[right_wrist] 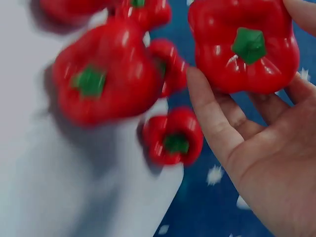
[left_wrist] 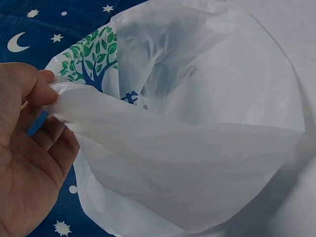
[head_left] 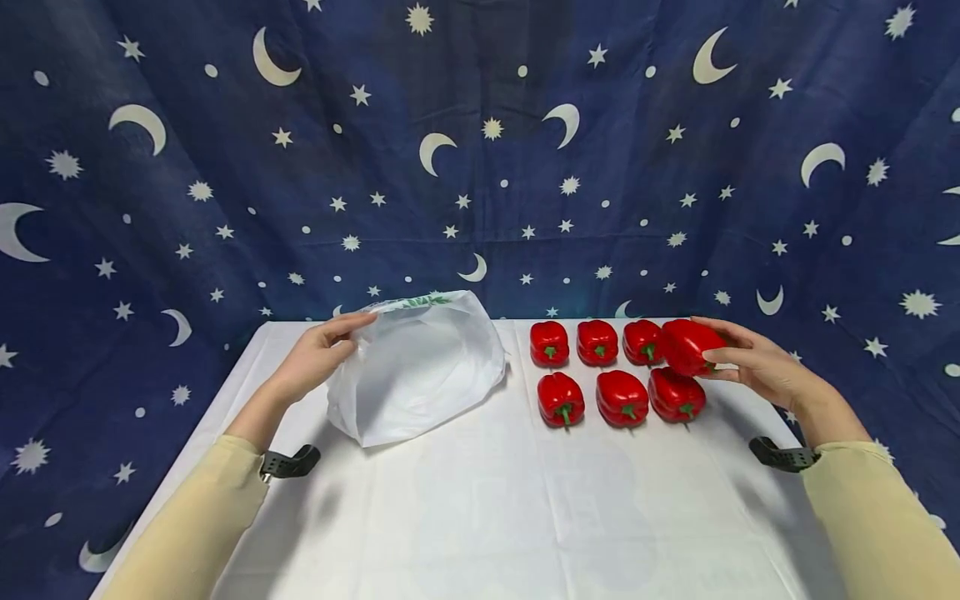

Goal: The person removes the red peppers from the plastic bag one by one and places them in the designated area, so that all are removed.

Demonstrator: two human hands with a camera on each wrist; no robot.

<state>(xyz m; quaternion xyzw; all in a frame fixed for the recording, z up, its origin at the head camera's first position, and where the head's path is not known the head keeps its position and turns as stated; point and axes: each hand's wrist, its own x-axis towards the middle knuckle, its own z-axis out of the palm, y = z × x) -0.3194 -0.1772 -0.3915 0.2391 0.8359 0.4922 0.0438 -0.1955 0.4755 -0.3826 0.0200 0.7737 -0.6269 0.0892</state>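
Note:
My left hand (head_left: 318, 354) pinches the rim of a white plastic bag (head_left: 420, 375) between thumb and fingers. The bag lies on its side with its mouth spread wide, and a green leafy tree print (left_wrist: 91, 57) shows near the pinched edge in the left wrist view. At the right, my right hand (head_left: 768, 367) grips a red bell pepper (head_left: 688, 346) with a green stem (right_wrist: 249, 45). That pepper is held up above the back right of the others, overlapping a front-row pepper (head_left: 677, 394) and a back-row pepper (head_left: 642, 342) in the head view.
More red peppers stand in two rows, among them a front-left one (head_left: 561, 400), a front-middle one (head_left: 622, 397) and two back ones (head_left: 549, 343) (head_left: 597, 342). A white cloth (head_left: 480, 508) covers the table. Behind hangs a dark blue curtain (head_left: 480, 167) with moons and stars.

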